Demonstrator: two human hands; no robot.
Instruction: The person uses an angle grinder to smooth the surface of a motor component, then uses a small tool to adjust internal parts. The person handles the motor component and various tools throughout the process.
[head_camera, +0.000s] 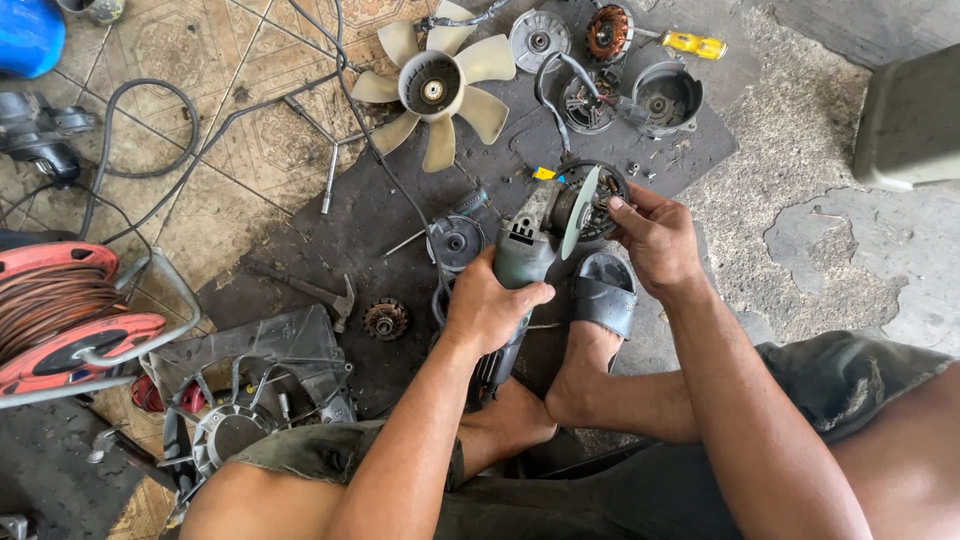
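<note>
My left hand (490, 305) grips the green body of an angle grinder (530, 245) whose thin disc (580, 212) points away from me. My right hand (655, 235) holds a round dark motor part (603, 190) with copper windings, steadying it on the black mat right against the disc's edge. My sandalled foot (600, 300) rests just below the part. The grinder's cable runs back between my legs.
A cream plastic fan (437, 85), a metal housing (665, 97), round motor parts and a yellow-handled screwdriver (693, 43) lie at the far end of the mat. A hammer (318, 293), a gear (385, 320) and a red cable reel (60, 315) sit to the left.
</note>
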